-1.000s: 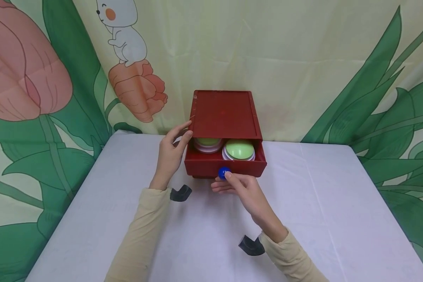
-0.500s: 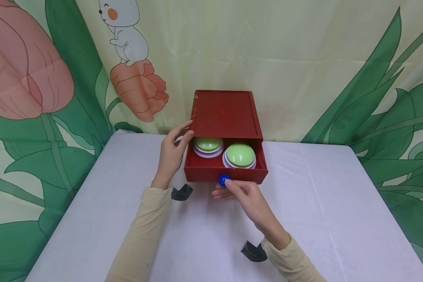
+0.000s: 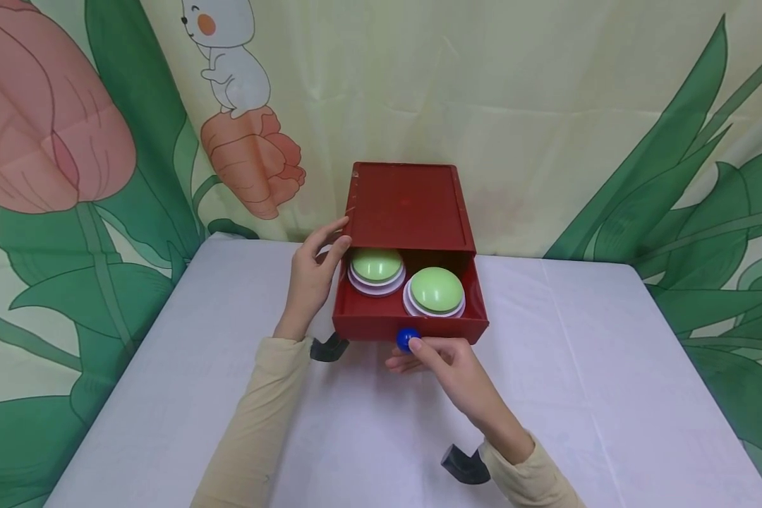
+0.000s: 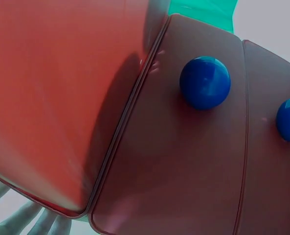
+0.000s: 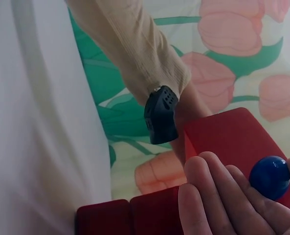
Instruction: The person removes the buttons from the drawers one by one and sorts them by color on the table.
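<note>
A red drawer cabinet (image 3: 409, 204) stands at the back of the table, its top drawer (image 3: 381, 326) pulled partway out. Inside lie two round things with glossy green domes and white bases: the left one (image 3: 376, 267) sits farther back than the right one (image 3: 437, 291). My right hand (image 3: 454, 367) pinches the drawer's blue knob (image 3: 406, 339); the thumb tip meets that knob (image 5: 271, 177) in the right wrist view, other fingers extended below. My left hand (image 3: 310, 282) rests against the cabinet's left side near the top front edge, fingers fairly straight.
Lower drawer fronts (image 4: 179, 147) carry another blue knob (image 4: 205, 82) in the left wrist view. Black wrist cameras (image 3: 465, 466) hang by both sleeves. A white cloth (image 3: 584, 367) covers the table, and a printed curtain (image 3: 533, 106) hangs directly behind the cabinet.
The drawer has slid out toward me with my right hand on its knob, uncovering more of the two green-domed things. My left hand stays at the cabinet's side.
</note>
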`<state>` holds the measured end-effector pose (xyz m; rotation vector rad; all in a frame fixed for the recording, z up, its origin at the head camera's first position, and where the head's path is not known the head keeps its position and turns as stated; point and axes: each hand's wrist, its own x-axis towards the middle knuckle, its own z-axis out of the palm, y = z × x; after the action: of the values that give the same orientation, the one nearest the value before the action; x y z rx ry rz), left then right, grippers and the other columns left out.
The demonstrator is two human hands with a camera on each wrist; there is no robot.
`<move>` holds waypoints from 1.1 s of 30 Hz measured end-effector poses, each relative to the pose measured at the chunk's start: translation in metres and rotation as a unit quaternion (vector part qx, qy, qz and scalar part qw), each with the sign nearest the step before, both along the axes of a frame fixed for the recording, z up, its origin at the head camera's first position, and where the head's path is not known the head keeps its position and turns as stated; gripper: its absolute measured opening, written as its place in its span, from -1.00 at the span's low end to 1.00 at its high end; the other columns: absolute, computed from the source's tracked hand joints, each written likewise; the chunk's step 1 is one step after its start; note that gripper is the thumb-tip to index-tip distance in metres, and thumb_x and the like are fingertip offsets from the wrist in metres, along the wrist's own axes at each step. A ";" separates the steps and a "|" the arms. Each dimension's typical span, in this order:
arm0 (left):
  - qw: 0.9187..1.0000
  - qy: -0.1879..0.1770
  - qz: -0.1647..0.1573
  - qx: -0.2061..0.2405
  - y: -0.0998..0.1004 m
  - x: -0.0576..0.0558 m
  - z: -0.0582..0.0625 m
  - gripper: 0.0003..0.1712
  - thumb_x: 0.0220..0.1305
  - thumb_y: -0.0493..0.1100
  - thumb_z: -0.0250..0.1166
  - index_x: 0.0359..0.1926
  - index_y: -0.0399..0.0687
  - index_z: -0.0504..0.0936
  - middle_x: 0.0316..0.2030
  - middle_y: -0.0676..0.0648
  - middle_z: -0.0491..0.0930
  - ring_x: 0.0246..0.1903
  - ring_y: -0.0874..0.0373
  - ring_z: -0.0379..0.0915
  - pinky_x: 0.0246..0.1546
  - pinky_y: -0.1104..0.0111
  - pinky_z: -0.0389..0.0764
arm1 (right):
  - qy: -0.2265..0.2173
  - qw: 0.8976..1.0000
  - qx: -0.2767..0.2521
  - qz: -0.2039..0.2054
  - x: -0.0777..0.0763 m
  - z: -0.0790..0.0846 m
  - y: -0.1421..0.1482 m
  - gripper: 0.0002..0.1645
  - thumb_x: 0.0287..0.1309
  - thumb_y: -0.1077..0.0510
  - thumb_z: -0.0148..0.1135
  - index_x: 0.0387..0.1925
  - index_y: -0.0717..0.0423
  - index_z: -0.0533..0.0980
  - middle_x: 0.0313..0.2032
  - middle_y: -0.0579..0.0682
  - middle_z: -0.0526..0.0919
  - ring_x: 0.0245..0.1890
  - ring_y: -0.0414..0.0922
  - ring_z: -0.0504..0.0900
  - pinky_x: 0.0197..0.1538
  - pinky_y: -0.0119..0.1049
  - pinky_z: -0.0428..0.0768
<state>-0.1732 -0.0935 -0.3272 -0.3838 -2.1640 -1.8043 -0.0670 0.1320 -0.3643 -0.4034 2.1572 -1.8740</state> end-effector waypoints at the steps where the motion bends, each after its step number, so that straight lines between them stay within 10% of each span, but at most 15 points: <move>1: 1.000 -0.001 0.001 -0.001 0.000 0.000 0.000 -0.54 0.44 -0.17 0.20 0.30 -0.19 0.51 0.20 -0.20 0.55 0.16 0.00 0.49 0.18 0.11 0.55 | 0.002 1.000 0.002 0.003 0.001 0.000 0.000 -0.58 0.49 -0.02 0.01 -0.01 0.18 0.65 -0.17 0.06 0.79 -0.13 -0.04 0.77 0.10 -0.32 0.63; 33: 1.000 -0.001 -0.011 0.009 -0.001 -0.002 -0.003 -0.54 0.46 -0.16 0.17 0.32 -0.19 0.49 0.22 -0.20 0.51 0.18 0.01 0.46 0.19 0.10 0.53 | -0.006 0.999 0.021 0.024 0.016 -0.006 0.005 -0.60 0.48 0.02 0.03 0.04 0.20 0.63 -0.16 0.06 0.78 -0.13 -0.08 0.77 0.06 -0.36 0.64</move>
<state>-0.1754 -0.0945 -0.3304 -0.4031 -2.1511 -1.8350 -0.0515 0.1368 -0.3707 -0.4294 2.1568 -1.7973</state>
